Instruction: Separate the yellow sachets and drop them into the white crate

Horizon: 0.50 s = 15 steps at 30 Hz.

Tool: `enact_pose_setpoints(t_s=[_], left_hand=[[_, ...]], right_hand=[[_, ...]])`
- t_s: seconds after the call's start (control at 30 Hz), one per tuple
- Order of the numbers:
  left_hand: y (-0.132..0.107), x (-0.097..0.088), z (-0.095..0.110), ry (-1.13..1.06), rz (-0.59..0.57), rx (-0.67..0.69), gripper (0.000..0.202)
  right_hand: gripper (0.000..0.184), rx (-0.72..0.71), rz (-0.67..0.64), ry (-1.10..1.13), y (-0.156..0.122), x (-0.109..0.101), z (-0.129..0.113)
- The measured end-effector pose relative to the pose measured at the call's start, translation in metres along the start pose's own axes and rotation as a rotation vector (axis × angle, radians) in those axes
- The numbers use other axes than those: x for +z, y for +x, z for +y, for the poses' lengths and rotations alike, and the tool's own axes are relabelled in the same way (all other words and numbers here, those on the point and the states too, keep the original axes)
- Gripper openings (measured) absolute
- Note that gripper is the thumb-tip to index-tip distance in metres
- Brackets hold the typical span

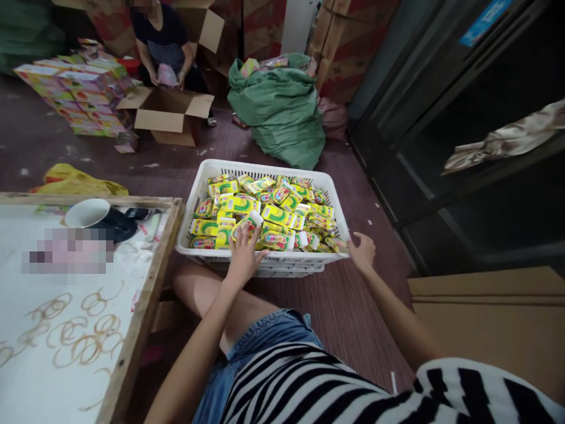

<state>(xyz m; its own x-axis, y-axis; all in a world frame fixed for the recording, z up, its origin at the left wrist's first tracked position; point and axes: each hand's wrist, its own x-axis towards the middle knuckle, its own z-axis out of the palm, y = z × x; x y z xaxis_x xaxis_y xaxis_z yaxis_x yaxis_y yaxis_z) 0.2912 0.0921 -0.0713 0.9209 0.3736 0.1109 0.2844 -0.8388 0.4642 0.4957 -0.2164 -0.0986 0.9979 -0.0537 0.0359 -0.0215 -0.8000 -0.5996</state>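
A white plastic basket [260, 258] full of small yellow-and-green packets [278, 217] stands on the floor in front of me. My left hand [244, 254] reaches over its near rim with fingers spread, the fingertips on a packet with a white end [255, 219]. At the basket's near right corner is my right hand [362, 252], its fingers loosely bent and apart. It touches or nearly touches the corner, and I see nothing held in it.
On the left, a wood-edged table [145, 306] bears rubber bands [86, 347] and a dark mug [119, 227]. Beyond, a person [165, 44] sits behind an open carton [159, 121], beside stacked colourful boxes [83, 94] and a green sack [282, 112]. Flat cardboard [485, 324] lies right.
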Motion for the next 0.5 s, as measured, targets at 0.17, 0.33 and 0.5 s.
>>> enact_pose_setpoints(t_s=[0.17, 0.33, 0.5], left_hand=[[0.050, 0.030, 0.002, 0.166, -0.066, 0.109, 0.063], [0.047, 0.031, -0.008, 0.111, 0.067, 0.184, 0.069], [0.015, 0.023, -0.031, 0.115, 0.273, 0.070, 0.074]], right_hand=[[0.046, 0.047, -0.150, -0.129, 0.029, 0.019, 0.011], [0.037, 0.039, -0.241, -0.277, 0.051, 0.041, 0.009], [0.040, -0.008, -0.277, -0.359, 0.055, 0.041, 0.015]])
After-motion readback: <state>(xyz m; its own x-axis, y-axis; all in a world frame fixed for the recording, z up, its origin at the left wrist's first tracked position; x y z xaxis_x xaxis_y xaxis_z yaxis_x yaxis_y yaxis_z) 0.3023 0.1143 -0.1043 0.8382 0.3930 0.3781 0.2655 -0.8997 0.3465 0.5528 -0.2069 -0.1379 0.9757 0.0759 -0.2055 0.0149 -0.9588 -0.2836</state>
